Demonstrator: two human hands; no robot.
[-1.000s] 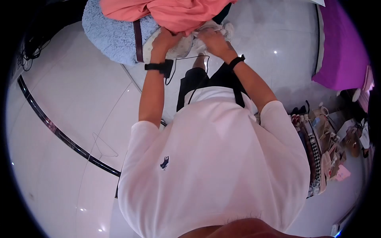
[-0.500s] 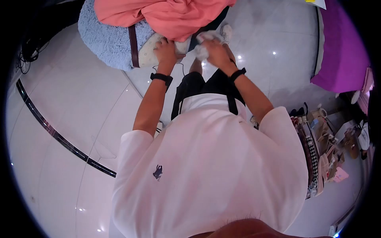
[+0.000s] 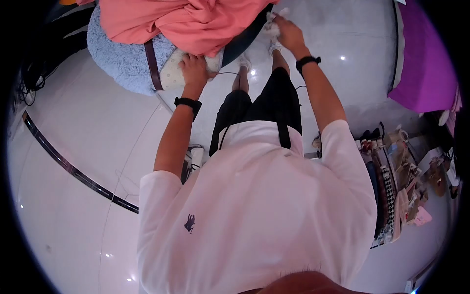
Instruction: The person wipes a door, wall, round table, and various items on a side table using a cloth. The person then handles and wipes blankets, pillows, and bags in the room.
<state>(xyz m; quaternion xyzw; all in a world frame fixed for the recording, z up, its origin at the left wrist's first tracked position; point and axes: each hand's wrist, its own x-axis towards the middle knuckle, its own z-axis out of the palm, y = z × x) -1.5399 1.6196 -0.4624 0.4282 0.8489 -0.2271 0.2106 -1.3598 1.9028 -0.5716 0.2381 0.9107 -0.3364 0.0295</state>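
My left hand (image 3: pixel 194 72) rests on a cream patterned surface (image 3: pixel 171 68), with its fingers on top and the thumb stretched out to the side. Above that hand lies a heap of coral-pink fabric (image 3: pixel 191 24). A dark brown strap (image 3: pixel 152 63) crosses between the cream surface and a fluffy light-blue covering (image 3: pixel 115 56). My right hand (image 3: pixel 290 35) is closed on a crumpled white cloth (image 3: pixel 270 24), held out over the floor near my shoes. Part of the cloth is hidden by the fingers.
Thin cords run near my legs. At the right stand a rail of hanging clothes (image 3: pixel 382 186) and a cluttered shelf with shoes (image 3: pixel 433 179). Purple fabric (image 3: pixel 423 59) hangs at the upper right. A dark strip (image 3: pixel 73 171) curves across the tiled floor at left.
My right hand has moved up and to the right with the white cloth, away from the cream surface. My left hand stays on that surface while the view has shifted slightly.
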